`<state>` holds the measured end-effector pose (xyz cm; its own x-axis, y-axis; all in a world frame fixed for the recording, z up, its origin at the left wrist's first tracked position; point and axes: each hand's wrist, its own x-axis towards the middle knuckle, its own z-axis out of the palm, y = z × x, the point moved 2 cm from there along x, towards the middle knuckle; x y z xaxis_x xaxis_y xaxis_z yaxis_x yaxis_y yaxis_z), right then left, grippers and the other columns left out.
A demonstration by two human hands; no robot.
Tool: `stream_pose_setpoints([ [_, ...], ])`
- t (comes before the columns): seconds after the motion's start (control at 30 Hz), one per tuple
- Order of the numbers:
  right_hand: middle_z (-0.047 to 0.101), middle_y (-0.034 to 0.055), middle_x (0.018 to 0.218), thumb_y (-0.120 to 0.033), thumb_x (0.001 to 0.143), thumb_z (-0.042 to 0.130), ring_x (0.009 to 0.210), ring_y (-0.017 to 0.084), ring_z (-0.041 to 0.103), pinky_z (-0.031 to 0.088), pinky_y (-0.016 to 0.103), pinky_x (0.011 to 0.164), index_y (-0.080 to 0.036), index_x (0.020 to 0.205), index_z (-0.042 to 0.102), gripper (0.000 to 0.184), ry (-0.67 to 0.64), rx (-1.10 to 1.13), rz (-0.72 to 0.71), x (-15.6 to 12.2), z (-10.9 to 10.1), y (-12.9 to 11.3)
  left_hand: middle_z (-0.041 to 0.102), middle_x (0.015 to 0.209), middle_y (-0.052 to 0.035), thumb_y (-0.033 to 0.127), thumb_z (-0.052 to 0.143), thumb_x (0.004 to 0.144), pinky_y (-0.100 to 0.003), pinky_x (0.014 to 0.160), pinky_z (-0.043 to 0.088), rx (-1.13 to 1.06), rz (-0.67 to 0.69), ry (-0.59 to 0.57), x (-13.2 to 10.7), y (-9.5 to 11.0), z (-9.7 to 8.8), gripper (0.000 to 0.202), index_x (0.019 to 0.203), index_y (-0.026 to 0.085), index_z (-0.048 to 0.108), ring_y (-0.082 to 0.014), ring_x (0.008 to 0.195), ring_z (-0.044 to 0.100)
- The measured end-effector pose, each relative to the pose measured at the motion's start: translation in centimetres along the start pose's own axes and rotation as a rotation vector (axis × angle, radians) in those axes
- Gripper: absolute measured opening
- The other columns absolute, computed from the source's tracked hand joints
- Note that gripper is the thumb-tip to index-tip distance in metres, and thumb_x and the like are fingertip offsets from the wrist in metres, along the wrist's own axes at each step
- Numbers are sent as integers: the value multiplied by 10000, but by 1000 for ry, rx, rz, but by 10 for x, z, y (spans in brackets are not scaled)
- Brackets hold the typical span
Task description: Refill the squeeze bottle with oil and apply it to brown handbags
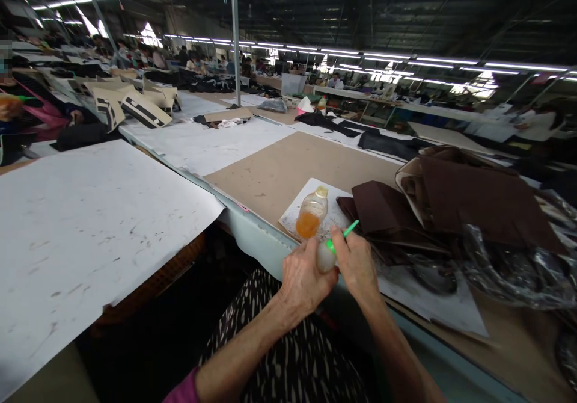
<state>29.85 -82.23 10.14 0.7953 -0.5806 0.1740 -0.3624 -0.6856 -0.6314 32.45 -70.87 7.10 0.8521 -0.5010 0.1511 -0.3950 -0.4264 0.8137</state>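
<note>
My left hand [303, 278] is closed round a small whitish round container [325, 258] held at the table's near edge. My right hand [357, 263] pinches a thin green stick [344, 235] whose lower end goes into that container. Just beyond my hands a clear plastic bottle [311, 213] with orange liquid stands on a white sheet [301, 201] on the brown table [288, 171].
Folded brown fabric pieces [451, 204] lie to the right, with crinkled clear plastic [509, 270] beside them. A large white paper sheet [90, 222] covers the table on the left. Black fabric [387, 141] lies farther back. Other workers sit at distant tables.
</note>
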Motion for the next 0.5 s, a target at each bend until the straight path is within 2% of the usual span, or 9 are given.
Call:
stream_pose_setpoints([
  [0.33, 490, 29, 552, -506, 844, 386, 556, 191, 441, 328, 303, 551, -235, 581, 441, 382, -56, 84, -68, -6, -21, -5, 602, 781, -4, 369, 703, 694, -262, 614, 406, -283, 54, -146, -3, 3, -16, 354, 971, 177, 594, -168, 702, 536],
  [0.5, 437, 4, 522, -509, 837, 402, 532, 169, 385, 301, 304, 540, -235, 568, 400, 384, -83, 129, -86, -8, -27, -11, 576, 730, 10, 376, 737, 679, -231, 581, 392, -474, -3, -246, -4, 3, -16, 395, 992, 164, 620, -129, 644, 491],
])
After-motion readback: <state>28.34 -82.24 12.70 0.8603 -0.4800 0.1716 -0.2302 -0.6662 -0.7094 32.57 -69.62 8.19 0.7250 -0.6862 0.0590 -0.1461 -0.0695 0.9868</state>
